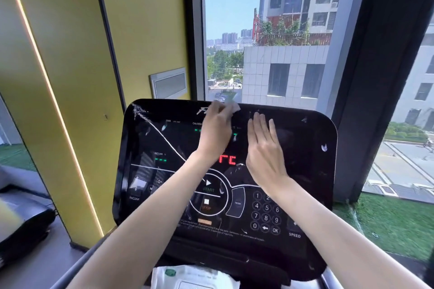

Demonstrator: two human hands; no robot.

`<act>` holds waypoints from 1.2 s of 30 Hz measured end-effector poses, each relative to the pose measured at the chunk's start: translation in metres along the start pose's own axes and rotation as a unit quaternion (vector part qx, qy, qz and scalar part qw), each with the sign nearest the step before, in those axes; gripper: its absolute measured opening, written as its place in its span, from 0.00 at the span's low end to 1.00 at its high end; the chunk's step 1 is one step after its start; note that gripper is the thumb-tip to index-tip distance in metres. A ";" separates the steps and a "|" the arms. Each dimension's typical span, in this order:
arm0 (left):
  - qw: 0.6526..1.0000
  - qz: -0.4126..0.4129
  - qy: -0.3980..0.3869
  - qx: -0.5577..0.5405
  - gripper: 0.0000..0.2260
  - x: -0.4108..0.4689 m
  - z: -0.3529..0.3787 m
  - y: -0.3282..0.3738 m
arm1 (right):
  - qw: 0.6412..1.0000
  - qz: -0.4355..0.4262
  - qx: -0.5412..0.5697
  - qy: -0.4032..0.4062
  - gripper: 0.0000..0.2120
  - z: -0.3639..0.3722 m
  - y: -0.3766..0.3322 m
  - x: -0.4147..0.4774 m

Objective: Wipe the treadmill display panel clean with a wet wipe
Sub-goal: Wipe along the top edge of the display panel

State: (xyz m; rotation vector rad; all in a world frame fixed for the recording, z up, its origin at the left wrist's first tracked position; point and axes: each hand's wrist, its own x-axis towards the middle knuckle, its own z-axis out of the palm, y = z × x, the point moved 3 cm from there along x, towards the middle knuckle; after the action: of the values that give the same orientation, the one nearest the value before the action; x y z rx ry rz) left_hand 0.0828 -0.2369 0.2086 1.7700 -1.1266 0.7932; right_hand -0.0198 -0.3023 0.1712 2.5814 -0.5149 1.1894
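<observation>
The black glossy treadmill display panel (305, 148) fills the middle of the head view, with red digits, a number keypad and START/STOP marks. My left hand (216, 131) is raised against the panel's upper middle and pinches a white wet wipe (232, 107) near the top edge; the wipe is motion-blurred. My right hand (265, 148) lies flat beside it, fingers straight and together, palm toward the panel, holding nothing. White smears and specks show on the panel's left side.
A white wet wipe pack (192, 277) lies on the tray under the panel. A yellow wall (77, 54) with a light strip stands left. A large window (281, 42) is behind the panel. Green turf (394, 225) lies at the right.
</observation>
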 end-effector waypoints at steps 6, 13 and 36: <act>0.994 -0.082 0.069 0.034 0.10 0.008 -0.010 -0.021 | 1.000 -0.022 -0.001 0.000 0.29 0.000 0.004 -0.001; 0.999 0.031 -0.015 0.010 0.07 0.009 0.006 0.011 | 0.995 -0.050 0.087 -0.024 0.32 -0.006 0.024 -0.005; 0.991 -0.105 0.065 -0.046 0.10 0.010 0.022 0.033 | 1.000 -0.002 -0.003 -0.024 0.34 -0.013 0.054 -0.017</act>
State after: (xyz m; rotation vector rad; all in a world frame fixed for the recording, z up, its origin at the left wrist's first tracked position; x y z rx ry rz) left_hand 0.0575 -0.2678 0.2191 1.7007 -0.8630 0.7058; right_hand -0.0613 -0.3431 0.1706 2.6107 -0.5213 1.1264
